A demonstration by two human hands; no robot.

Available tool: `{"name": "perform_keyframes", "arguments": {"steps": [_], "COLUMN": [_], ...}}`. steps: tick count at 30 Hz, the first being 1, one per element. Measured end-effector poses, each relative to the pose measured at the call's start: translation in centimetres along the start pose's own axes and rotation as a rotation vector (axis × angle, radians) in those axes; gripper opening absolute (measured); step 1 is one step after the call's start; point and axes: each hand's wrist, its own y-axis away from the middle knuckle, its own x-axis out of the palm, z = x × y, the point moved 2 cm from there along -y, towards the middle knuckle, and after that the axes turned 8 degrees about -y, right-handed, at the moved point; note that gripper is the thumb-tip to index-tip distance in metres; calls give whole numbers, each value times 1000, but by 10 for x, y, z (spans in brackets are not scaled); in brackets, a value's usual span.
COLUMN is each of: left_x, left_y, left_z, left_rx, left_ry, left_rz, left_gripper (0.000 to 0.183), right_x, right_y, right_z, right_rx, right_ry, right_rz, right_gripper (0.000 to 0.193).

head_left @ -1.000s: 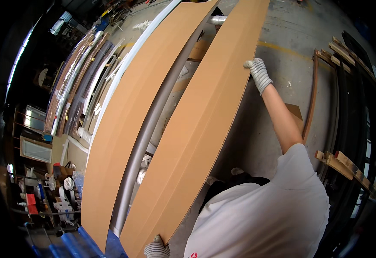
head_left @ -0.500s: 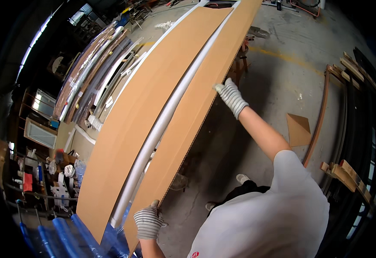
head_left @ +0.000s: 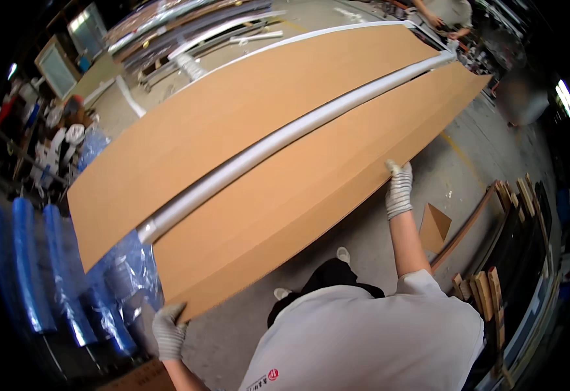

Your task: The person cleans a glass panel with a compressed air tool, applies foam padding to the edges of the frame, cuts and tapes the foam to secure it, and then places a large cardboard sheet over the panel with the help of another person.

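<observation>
A long brown cardboard sheet lies slanting across the middle of the view, its near edge toward me. My left hand, in a striped work glove, grips its near left corner, thumb on top. Farther right, my gloved right hand holds the same edge, the fingers partly hidden below it. Beyond a white padded bar lies a second cardboard sheet along the far side. Clear blue-tinted plastic film shows under the left ends of both sheets.
Blue-wrapped rolls stand at the lower left. A stack of long wrapped pieces lies beyond the sheets. Timber pieces and a cardboard scrap are at the right. Another person's hands show at the far right end.
The near cardboard sheet has come down flatter beside the white bar, with both hands still on its edge. The view has turned, and another person now shows at the far end.
</observation>
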Motion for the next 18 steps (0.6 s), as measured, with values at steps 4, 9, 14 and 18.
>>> {"name": "perform_keyframes", "arguments": {"steps": [4,9,14,18], "left_x": [-39,-69,-22,-34], "left_y": [-2,5,-7,-20], "left_z": [52,115,120,130], "left_rx": [-75,-134,-116,-161], "left_ry": [130,526,705,779], "left_rz": [-21,-81,-16,-159], "left_gripper": [42,47,33,50], "right_x": [12,50,76,110], "right_y": [13,37,34,29], "right_z": [-6,13,-25,-35], "right_rx": [-37,-161,-99,-172], "right_ry": [-155,21,169,227], "right_rz": [7,-114,-292,-449], "right_gripper": [27,54,71,64]}}
